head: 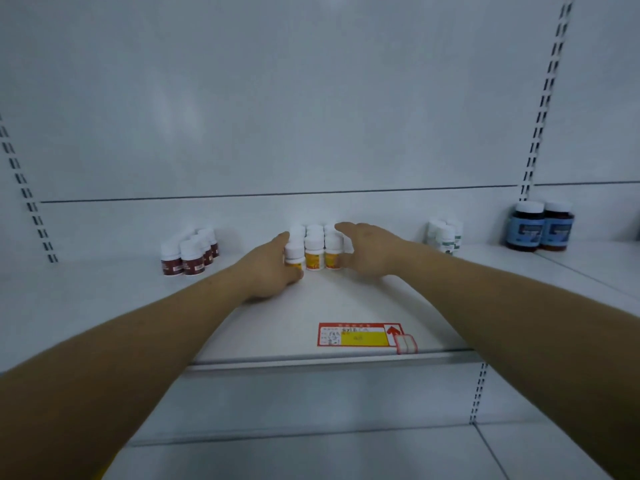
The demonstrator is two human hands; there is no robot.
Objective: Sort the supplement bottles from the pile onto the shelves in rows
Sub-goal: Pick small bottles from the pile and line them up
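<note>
Fingers [283, 239] of the left hand [272, 270] are curling round the front-left white-capped, yellow-labelled plastic bottle [294, 257] on the white metal shelf [104, 299]. The right hand [369, 252] is lying spread beside that block. Maroon-labelled bottles [190, 254] and blue-labelled jars [538, 226] are standing grouped; the pile is unseen.

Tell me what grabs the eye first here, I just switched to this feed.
Both hands flank a block of yellow-labelled bottles at the back of the white shelf. The left hand grips its front-left bottle, and the right hand rests against its right side. A red-and-yellow price tag lies near the shelf's front edge.
</note>
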